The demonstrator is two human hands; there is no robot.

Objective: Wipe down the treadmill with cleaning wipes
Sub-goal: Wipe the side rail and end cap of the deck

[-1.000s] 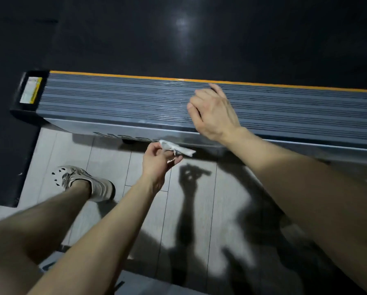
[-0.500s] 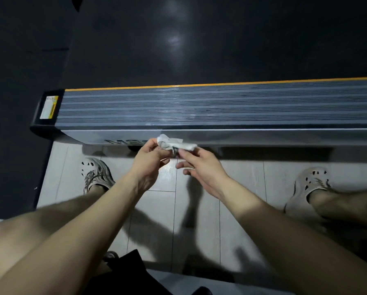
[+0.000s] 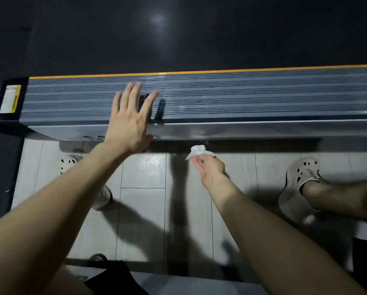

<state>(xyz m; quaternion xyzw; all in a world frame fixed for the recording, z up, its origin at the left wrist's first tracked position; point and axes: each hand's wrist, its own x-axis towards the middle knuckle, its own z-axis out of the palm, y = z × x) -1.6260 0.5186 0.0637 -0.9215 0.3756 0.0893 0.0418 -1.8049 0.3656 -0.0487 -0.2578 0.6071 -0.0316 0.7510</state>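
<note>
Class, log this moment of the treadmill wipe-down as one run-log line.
left hand: open, spread over treadmill's ribbed side rail | right hand: pinches crumpled wipe just below rail's near edge | contact wipe-rail: unclear

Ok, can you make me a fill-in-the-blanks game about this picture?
1. The right hand pinches a crumpled white ___.
2. The left hand rests flat on the ___.
3. The pale shoe has ___ in its top.

Missing words: wipe; treadmill; holes.
</note>
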